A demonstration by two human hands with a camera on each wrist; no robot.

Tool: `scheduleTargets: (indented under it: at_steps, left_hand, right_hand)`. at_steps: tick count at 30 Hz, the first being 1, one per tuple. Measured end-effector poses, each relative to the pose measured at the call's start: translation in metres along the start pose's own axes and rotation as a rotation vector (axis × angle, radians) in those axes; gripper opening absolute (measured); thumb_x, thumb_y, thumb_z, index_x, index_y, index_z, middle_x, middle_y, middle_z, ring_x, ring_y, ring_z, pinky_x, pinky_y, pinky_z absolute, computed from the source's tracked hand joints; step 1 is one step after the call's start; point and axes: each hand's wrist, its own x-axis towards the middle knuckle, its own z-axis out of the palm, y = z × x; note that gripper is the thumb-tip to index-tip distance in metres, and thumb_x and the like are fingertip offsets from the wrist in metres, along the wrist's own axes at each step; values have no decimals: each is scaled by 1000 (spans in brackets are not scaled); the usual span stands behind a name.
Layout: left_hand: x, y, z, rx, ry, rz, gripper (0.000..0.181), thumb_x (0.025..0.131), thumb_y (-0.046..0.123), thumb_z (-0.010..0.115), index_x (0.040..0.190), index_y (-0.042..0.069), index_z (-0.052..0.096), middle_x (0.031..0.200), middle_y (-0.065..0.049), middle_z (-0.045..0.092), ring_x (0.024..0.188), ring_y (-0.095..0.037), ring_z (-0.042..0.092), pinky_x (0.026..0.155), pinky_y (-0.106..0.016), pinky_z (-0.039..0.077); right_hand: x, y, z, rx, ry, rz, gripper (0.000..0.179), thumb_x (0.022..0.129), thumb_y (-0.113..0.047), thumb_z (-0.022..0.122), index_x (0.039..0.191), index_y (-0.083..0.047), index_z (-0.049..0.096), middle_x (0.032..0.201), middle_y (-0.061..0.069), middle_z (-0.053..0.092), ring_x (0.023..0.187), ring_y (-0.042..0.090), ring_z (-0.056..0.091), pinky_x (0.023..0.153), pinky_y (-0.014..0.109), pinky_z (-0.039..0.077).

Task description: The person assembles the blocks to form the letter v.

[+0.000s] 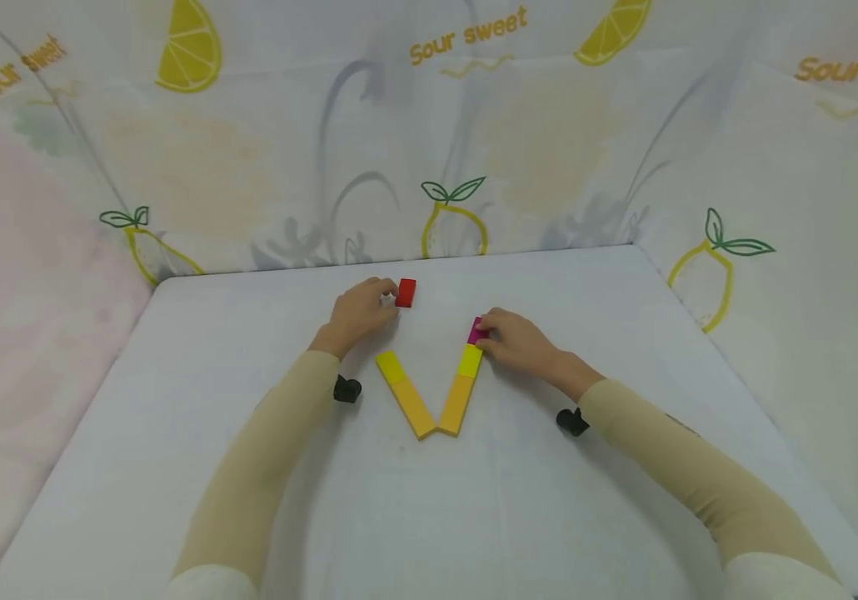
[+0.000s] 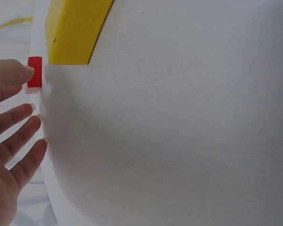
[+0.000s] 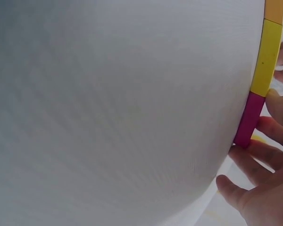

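Note:
On the white table, my left hand (image 1: 361, 310) pinches a small red block (image 1: 406, 293) by its near side. Its thumb lies against the red block (image 2: 35, 73) in the left wrist view, the other fingers spread. My right hand (image 1: 522, 340) holds a magenta block (image 1: 475, 332) by thumb and fingers. That magenta block (image 3: 249, 120) sits end to end with a yellow block (image 1: 470, 362), which adjoins an orange block (image 1: 456, 406). A second yellow block (image 1: 390, 367) and orange block (image 1: 414, 410) form the left leg of a V, meeting the right leg at the bottom.
The white tabletop (image 1: 174, 433) runs back to a hanging cloth (image 1: 264, 167) printed with lemons and words. A black piece (image 1: 347, 389) shows at the left wrist, and another black piece (image 1: 571, 422) at the right wrist.

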Motion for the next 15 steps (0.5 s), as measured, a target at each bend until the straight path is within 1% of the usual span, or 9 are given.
scheduleTargets:
  at_steps: [5, 10, 15]
  left_hand:
    - [7, 1, 0, 34, -19, 4, 33, 92, 27, 59, 125, 23, 57, 128, -6, 60, 104, -27, 59, 90, -50, 52]
    - [14, 4, 1, 54, -18, 44, 37, 93, 32, 62, 128, 23, 55, 134, -6, 55, 102, -28, 58, 87, -52, 53]
    - [21, 8, 3, 49, -30, 61, 40, 92, 30, 60, 131, 21, 55, 142, -6, 50, 114, -29, 55, 91, -55, 51]
  right_hand:
    - [2, 2, 2, 3, -7, -6, 31, 95, -19, 66, 121, -2, 66, 114, 9, 66, 100, 23, 59, 97, 39, 52]
    - [1, 2, 0, 6, 3, -11, 30, 95, -18, 67, 119, -2, 67, 114, 9, 66, 99, 23, 59, 97, 38, 52]
    - [1, 2, -1, -1, -1, -5, 30, 95, -19, 67, 120, -2, 67, 115, 9, 66, 101, 23, 60, 98, 38, 52]
